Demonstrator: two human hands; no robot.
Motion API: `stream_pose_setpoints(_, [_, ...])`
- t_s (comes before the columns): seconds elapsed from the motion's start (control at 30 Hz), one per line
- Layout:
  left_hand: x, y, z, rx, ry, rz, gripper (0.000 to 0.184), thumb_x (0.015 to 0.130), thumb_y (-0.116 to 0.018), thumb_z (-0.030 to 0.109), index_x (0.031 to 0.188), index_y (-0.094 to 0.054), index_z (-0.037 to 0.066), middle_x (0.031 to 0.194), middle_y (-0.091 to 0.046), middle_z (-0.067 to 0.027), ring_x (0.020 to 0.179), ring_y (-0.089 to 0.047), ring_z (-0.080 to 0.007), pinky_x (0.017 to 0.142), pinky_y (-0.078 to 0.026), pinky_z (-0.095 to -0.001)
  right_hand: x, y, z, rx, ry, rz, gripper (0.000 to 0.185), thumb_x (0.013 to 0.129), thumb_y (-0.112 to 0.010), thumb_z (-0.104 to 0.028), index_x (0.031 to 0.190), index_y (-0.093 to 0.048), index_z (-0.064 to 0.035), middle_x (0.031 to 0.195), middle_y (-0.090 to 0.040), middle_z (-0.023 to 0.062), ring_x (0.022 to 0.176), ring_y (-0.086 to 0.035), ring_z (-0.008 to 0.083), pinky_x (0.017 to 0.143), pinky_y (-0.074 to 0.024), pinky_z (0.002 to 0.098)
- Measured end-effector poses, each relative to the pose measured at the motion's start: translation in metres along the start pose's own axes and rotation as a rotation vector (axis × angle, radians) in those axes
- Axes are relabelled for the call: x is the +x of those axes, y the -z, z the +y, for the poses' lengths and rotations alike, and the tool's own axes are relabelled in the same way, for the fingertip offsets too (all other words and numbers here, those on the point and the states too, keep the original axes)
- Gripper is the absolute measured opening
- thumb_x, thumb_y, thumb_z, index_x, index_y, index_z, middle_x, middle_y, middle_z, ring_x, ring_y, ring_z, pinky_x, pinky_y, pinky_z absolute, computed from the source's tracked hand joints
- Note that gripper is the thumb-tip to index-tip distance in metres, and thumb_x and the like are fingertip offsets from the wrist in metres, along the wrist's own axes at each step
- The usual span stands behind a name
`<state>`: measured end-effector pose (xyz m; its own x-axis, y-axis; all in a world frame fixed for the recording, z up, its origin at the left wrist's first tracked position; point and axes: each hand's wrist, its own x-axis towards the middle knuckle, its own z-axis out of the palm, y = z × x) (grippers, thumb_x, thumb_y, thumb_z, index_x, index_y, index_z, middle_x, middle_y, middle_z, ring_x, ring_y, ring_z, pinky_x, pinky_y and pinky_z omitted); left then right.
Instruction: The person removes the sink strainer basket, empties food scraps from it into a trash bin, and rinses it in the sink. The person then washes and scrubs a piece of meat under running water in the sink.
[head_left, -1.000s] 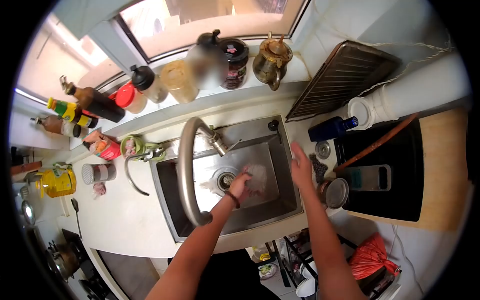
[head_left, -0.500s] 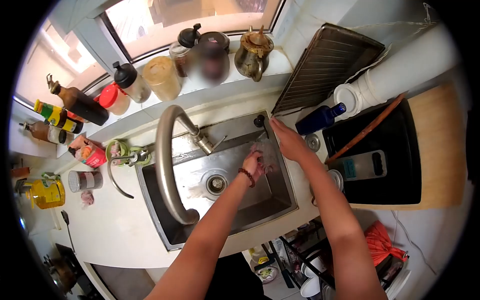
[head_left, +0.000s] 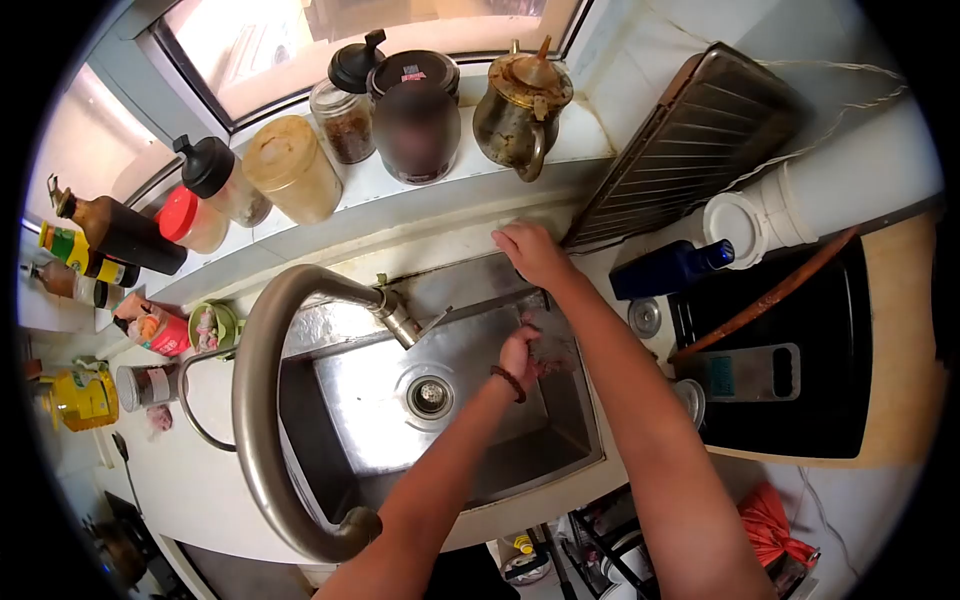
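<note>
My left hand (head_left: 518,354), with a dark beaded bracelet at the wrist, is in the right part of the steel sink (head_left: 375,380). Its fingers are closed on a thin, see-through plastic bag (head_left: 556,350) with pinkish patches. My right hand (head_left: 532,254) is over the back right rim of the sink, its fingers curled; what they hold, if anything, is hidden. Under that hand only a bit of a dark fitting shows. The curved steel faucet (head_left: 262,400) arches at the left, and the drain (head_left: 430,397) is uncovered.
Several jars and a metal teapot (head_left: 520,115) line the window ledge. An oven rack (head_left: 690,140) leans at the back right, near a blue bottle (head_left: 670,270). Farther right, a grater (head_left: 755,372) and a brown stick (head_left: 775,295) rest on a black tray (head_left: 840,400).
My right hand has moved from the sink's right side to its back rim, and its fingers have curled. My left hand has shifted right with the plastic bag. The view has shifted too.
</note>
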<state>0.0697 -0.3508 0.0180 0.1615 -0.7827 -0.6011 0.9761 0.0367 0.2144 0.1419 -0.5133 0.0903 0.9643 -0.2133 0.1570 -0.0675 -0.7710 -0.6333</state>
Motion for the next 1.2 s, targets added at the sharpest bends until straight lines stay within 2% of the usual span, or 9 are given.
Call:
stream_pose_setpoints(0.27, [0.002, -0.013, 0.01, 0.046, 0.064, 0.078, 0.035, 0.085, -0.049, 0.021, 0.117, -0.054, 0.009, 0.105, -0.063, -0.0073, 0.09, -0.062, -0.0231, 0.066, -0.048, -0.0399, 0.0, -0.027, 0.016, -0.161, -0.047, 0.091, 0.028, 0.096, -0.052, -0.022, 0.08, -0.062, -0.0007, 0.086, -0.063, 0.0199, 0.087, -0.058, 0.0405, 0.081, -0.0459, 0.0476])
stream_pose_setpoints(0.5, [-0.01, 0.013, 0.005, -0.046, 0.078, -0.044, 0.043, 0.083, -0.048, 0.02, 0.125, -0.052, 0.008, 0.112, -0.062, -0.0106, 0.1, -0.061, -0.0284, 0.081, -0.05, -0.0438, 0.002, -0.028, 0.02, -0.309, -0.011, 0.147, 0.024, 0.096, -0.052, -0.022, 0.087, -0.063, -0.002, 0.09, -0.062, 0.0173, 0.092, -0.057, 0.0379, 0.085, -0.0445, 0.0479])
stream_pose_setpoints(0.7, [-0.082, 0.039, 0.005, 0.018, 0.095, -0.035, 0.047, 0.083, -0.049, 0.019, 0.127, -0.05, 0.006, 0.116, -0.061, -0.0132, 0.105, -0.061, -0.0308, 0.085, -0.05, -0.0479, -0.063, 0.006, -0.063, -0.041, -0.061, 0.409, 0.015, 0.092, -0.059, -0.014, 0.086, -0.061, -0.0011, 0.085, -0.061, 0.0153, 0.09, -0.058, 0.0366, 0.084, -0.0453, 0.0448])
stream_pose_setpoints(0.77, [-0.127, 0.031, 0.014, 0.047, 0.097, -0.088, 0.047, 0.083, -0.048, 0.016, 0.128, -0.049, 0.006, 0.117, -0.06, -0.0135, 0.106, -0.061, -0.0309, 0.086, -0.051, -0.0488, -0.108, 0.014, -0.108, 0.171, -0.238, 0.384, 0.013, 0.086, -0.067, -0.009, 0.095, -0.063, -0.0005, 0.09, -0.062, 0.0132, 0.089, -0.06, 0.0334, 0.08, -0.0469, 0.0389])
stream_pose_setpoints(0.93, [-0.232, 0.015, 0.012, 0.196, 0.049, -0.085, 0.053, 0.086, -0.052, 0.004, 0.138, -0.041, 0.009, 0.135, -0.051, -0.0109, 0.119, -0.056, -0.0299, 0.1, -0.048, -0.0504, -0.194, 0.011, -0.213, 0.233, -0.102, 0.115, 0.029, 0.083, -0.073, -0.021, 0.105, -0.066, -0.0024, 0.095, -0.067, 0.0132, 0.09, -0.066, 0.0301, 0.08, -0.0517, 0.036])
stream_pose_setpoints(1.0, [-0.268, 0.009, 0.011, 0.233, 0.07, -0.215, 0.056, 0.091, -0.055, 0.004, 0.143, -0.036, 0.011, 0.136, -0.049, -0.0101, 0.126, -0.051, -0.0287, 0.103, -0.046, -0.0497, -0.213, 0.007, -0.231, 0.394, -0.216, -0.028, 0.026, 0.084, -0.073, -0.024, 0.091, -0.064, -0.0006, 0.079, -0.064, 0.0148, 0.071, -0.063, 0.0286, 0.067, -0.0506, 0.0362])
stream_pose_setpoints(1.1, [-0.321, 0.001, 0.009, 0.239, 0.062, -0.112, 0.056, 0.092, -0.058, 0.001, 0.142, -0.034, 0.008, 0.128, -0.053, -0.0125, 0.12, -0.055, -0.0246, 0.098, -0.049, -0.0425, -0.222, 0.011, -0.253, 0.307, -0.477, -0.095, 0.033, 0.088, -0.071, -0.028, 0.081, -0.058, 0.0012, 0.064, -0.057, 0.0203, 0.058, -0.06, 0.0348, 0.055, -0.0448, 0.0419])
stream_pose_setpoints(1.17, [-0.34, -0.014, 0.004, 0.284, -0.033, -0.119, 0.059, 0.091, -0.064, 0.004, 0.142, -0.034, 0.008, 0.129, -0.052, -0.0121, 0.119, -0.054, -0.0208, 0.098, -0.048, -0.0384, -0.223, 0.003, -0.279, 0.355, -0.473, 0.074, 0.036, 0.092, -0.066, -0.027, 0.075, -0.052, 0.0016, 0.056, -0.049, 0.0204, 0.047, -0.052, 0.0333, 0.049, -0.0382, 0.043])
stream_pose_setpoints(1.2, [-0.349, -0.017, 0.0, 0.571, -0.295, -0.038, 0.063, 0.089, -0.068, 0.006, 0.142, -0.034, 0.008, 0.129, -0.052, -0.0116, 0.119, -0.053, -0.0184, 0.098, -0.048, -0.0356, -0.223, 0.001, -0.294, 0.326, -0.49, 0.146, 0.035, 0.093, -0.063, -0.025, 0.075, -0.052, 0.0017, 0.057, -0.049, 0.0204, 0.048, -0.051, 0.0322, 0.049, -0.0382, 0.0424])
